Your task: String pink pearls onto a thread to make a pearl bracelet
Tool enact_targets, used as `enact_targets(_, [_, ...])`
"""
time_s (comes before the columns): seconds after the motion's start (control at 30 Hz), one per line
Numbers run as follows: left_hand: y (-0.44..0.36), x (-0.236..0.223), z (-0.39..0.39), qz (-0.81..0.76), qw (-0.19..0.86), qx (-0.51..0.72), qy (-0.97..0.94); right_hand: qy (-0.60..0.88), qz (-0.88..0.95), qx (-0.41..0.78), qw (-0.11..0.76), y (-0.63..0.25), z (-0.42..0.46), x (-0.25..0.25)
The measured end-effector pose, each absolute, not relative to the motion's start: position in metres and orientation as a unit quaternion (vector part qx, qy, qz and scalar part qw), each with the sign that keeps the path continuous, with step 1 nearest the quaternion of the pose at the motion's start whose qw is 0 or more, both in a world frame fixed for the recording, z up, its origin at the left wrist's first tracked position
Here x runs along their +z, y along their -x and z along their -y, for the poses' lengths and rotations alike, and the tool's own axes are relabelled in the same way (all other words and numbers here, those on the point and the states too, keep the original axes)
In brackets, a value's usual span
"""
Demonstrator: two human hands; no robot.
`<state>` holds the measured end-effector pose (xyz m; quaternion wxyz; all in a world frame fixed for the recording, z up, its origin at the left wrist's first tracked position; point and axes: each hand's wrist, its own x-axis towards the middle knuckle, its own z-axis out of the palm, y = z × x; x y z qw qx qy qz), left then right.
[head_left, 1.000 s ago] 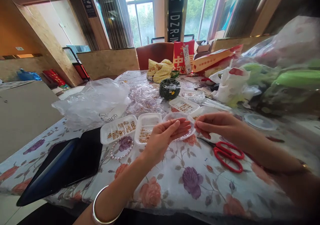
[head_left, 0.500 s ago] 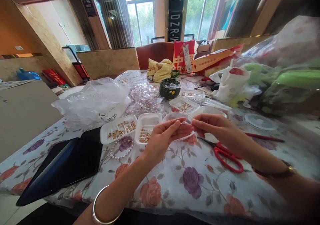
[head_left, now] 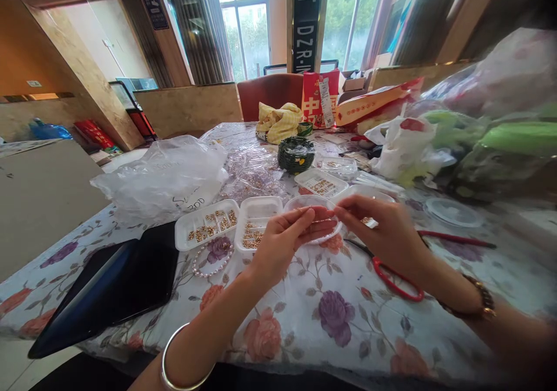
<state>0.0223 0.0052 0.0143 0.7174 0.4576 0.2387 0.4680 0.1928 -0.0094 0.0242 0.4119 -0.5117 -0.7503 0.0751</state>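
My left hand (head_left: 285, 237) is above a round clear tub (head_left: 290, 203), thumb pressed on the index finger and the other fingers stretched out. A fine golden thing shows at its fingertips, too small to name. Right at those fingertips, my right hand (head_left: 385, 225) has thumb and index finger pinched together; whatever is between them is too tiny to make out. Left of the tub stand two white divided trays, one tray (head_left: 185, 239) and another tray (head_left: 261, 204), both with gold beads. A loop of pearly beads (head_left: 213, 274) lies before them. Below my right hand lie red-handled scissors (head_left: 404, 291), partly covered.
Behind the tub are another bead tray (head_left: 307, 176), a dark green woven basket (head_left: 296, 154) and bead packets (head_left: 255, 173). A white plastic bag (head_left: 156, 173) and a black folder-like object (head_left: 130, 281) lie left. Bags (head_left: 500, 147), a clear lid (head_left: 452, 211) and a red stick (head_left: 461, 239) are right.
My right hand has turned and shifted slightly, its wrist moving left and covering more of the scissors. My left hand stays nearly still.
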Motion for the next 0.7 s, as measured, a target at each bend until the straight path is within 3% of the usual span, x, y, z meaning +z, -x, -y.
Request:
enact_targets(0.3, [-0.0237,0.0144,-0.0044,-0.271,0.698,0.467,-0.469,0.503,0.765,-0.040,0.400,-0.1895,0.0130,0.0197])
enact_targets(0.7, [-0.0244,0.0127,-0.0006,-0.283,0.680,0.436,-0.518,0.538,0.705,0.118,0.447,-0.1917,0.0117,0.0291])
